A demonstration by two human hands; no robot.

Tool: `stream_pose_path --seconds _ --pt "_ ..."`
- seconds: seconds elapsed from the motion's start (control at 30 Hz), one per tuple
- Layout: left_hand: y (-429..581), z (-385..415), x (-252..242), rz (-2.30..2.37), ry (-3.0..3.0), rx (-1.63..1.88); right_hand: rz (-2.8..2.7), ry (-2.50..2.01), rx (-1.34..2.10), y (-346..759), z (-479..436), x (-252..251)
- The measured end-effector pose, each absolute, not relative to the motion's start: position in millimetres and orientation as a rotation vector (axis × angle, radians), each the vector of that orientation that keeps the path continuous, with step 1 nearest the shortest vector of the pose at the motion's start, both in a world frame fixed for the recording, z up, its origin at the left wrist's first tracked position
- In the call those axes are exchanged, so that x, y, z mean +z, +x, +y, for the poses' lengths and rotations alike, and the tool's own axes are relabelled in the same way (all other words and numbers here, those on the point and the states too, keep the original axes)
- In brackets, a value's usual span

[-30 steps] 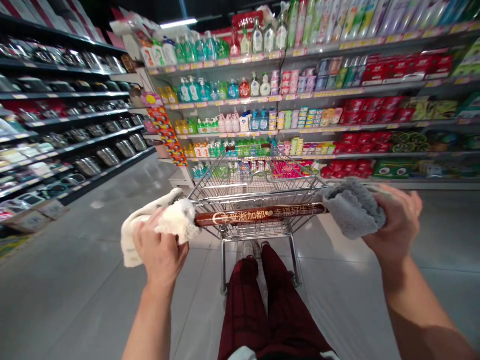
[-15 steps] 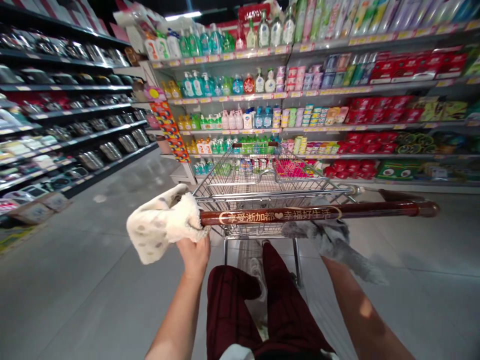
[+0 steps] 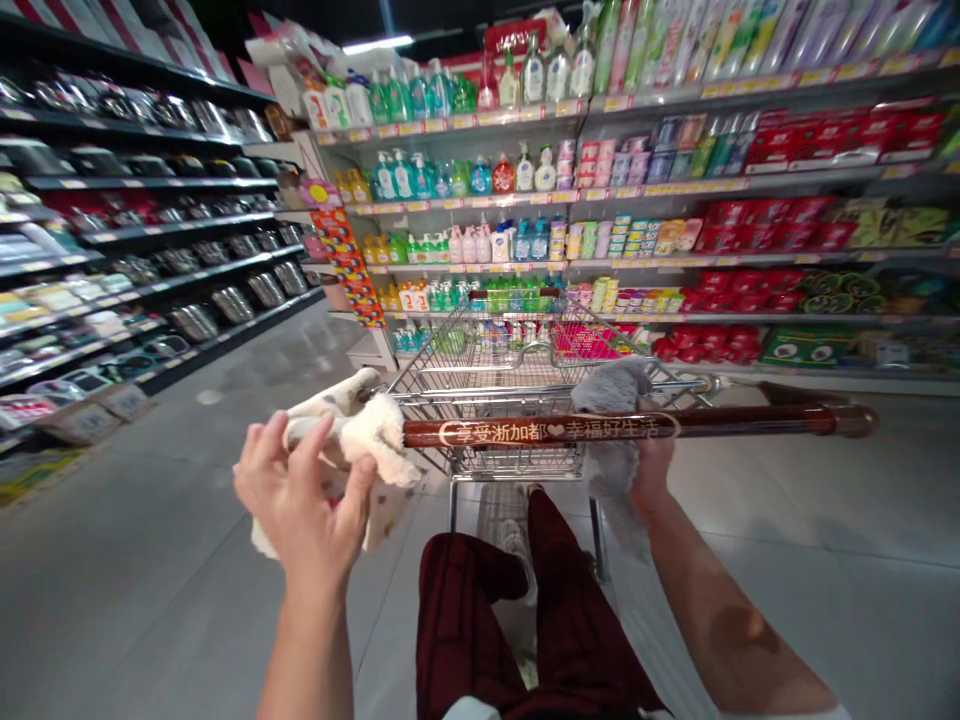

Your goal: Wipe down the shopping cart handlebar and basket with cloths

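Note:
At the left end of the shopping cart's handle, a cream fleece cloth with dark spots (image 3: 379,435) is bunched round the bar. My left hand (image 3: 304,490) has its curled fingers and thumb on this cloth. A grey plush cloth (image 3: 611,385) lies over the right half of the brown handle (image 3: 742,422), hanging down on the near side. My right hand (image 3: 651,468) closes on the grey cloth at the bar; its fingers are partly hidden behind the handle and cloth. Beyond the handle is the wire basket of the shopping cart (image 3: 495,375).
Ahead stand shelves (image 3: 480,205) of pump bottles, tubs and red boxes. Metal pots (image 3: 195,322) fill the shelves on the left. Inside the cart's far part shows a pink perforated panel (image 3: 589,342). My legs (image 3: 469,610) are just behind the cart.
My left hand has come from below the bar to the outer side of the cream cloth. The grey cloth has moved from hanging below the handle to lying over it, with my right hand raised.

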State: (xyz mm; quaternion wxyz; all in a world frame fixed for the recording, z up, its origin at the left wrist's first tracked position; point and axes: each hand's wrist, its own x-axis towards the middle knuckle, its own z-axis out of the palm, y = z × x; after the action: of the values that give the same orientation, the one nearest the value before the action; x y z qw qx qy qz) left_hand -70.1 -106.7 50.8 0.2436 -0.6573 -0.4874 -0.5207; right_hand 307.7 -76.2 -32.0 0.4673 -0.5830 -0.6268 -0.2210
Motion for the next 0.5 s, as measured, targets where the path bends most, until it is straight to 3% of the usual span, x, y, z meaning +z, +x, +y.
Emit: stream_pose_path --seconds 0.23,0.37,0.5 --pt "-88 -75 56 -1.369 -1.766 -1.552 -1.984 -1.531 -0.668 220 -48 36" --pt "-84 -69 60 -1.57 -1.651 -1.52 -2.13 -1.412 -0.605 199 -33 37" --pt "-84 -67 59 -1.487 -1.672 -1.669 -2.044 -1.343 -0.734 248 -39 17"
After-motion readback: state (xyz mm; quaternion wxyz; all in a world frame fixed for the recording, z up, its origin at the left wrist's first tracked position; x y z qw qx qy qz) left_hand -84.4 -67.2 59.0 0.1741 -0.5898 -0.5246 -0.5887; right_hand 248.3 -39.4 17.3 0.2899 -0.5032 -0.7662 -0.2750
